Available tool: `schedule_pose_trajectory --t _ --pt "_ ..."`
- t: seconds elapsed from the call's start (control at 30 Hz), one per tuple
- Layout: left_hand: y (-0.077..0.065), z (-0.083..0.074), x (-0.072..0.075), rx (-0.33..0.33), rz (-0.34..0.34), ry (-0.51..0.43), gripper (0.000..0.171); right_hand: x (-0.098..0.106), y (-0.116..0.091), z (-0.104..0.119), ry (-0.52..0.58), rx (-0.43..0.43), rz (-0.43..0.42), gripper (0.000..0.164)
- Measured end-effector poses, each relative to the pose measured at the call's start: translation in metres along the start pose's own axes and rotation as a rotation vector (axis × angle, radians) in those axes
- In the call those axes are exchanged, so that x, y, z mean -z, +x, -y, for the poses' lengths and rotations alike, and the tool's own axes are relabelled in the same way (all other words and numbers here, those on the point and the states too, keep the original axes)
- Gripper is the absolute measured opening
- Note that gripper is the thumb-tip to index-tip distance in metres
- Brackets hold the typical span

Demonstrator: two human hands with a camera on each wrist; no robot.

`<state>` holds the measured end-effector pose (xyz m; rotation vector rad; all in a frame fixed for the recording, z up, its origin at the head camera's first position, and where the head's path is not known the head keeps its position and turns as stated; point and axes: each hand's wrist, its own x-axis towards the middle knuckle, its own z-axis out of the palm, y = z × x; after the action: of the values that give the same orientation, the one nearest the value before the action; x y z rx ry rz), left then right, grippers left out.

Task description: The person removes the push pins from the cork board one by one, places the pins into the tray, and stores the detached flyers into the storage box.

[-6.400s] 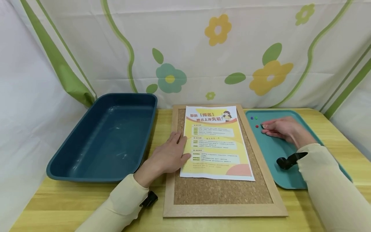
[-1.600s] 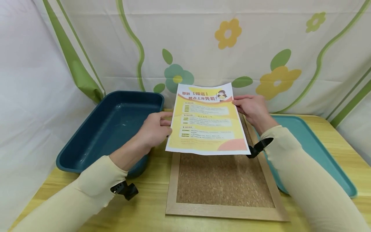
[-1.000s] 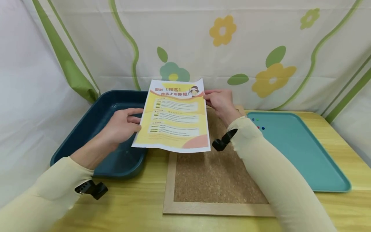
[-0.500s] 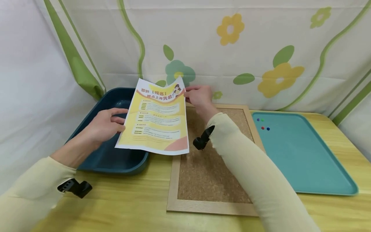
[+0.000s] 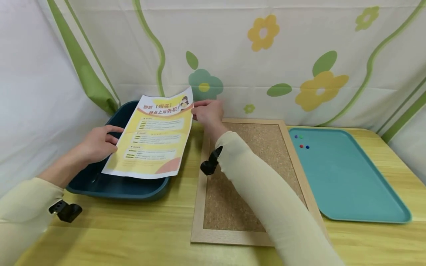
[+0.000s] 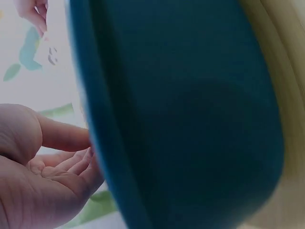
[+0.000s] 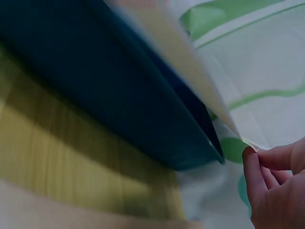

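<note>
A yellow and white printed sheet of paper (image 5: 151, 135) hangs above the dark blue tub (image 5: 116, 192), covering much of its opening. My left hand (image 5: 100, 144) pinches the sheet's left edge; in the left wrist view, the tub's wall (image 6: 181, 114) hides the fingertips of this hand (image 6: 52, 176). At the upper right edge, my right hand (image 5: 209, 112) pinches the paper between thumb and fingers. The right wrist view shows that hand (image 7: 279, 186) gripping a corner of the sheet (image 7: 190, 67), beside the tub's far end (image 7: 143, 109).
A wood-framed cork board (image 5: 246, 192) lies on the wooden table (image 5: 133, 229), partly under my right forearm. Right of it is a teal tray (image 5: 352, 177) with a few small coloured pushpins (image 5: 301, 146). A flowered curtain (image 5: 233, 44) stands behind everything.
The paper was flat on the cork board, then both hands lifted it and carried it left over the tub. Earlier the right hand was at the pins on the tray.
</note>
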<state>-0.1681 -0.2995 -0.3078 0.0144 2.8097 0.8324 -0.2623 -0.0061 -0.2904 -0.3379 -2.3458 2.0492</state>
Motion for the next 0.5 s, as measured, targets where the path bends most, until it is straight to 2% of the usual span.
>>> schedule_pose_trajectory --t 0.3,0.5 --pt "0.000 0.023 0.009 -0.048 0.046 0.200 0.064 -0.033 -0.021 -0.007 -0.176 0.059 0.006 0.008" --pt "0.000 0.028 0.010 -0.060 0.058 0.284 0.063 -0.047 -0.034 -0.014 -0.316 0.163 0.030 0.007"
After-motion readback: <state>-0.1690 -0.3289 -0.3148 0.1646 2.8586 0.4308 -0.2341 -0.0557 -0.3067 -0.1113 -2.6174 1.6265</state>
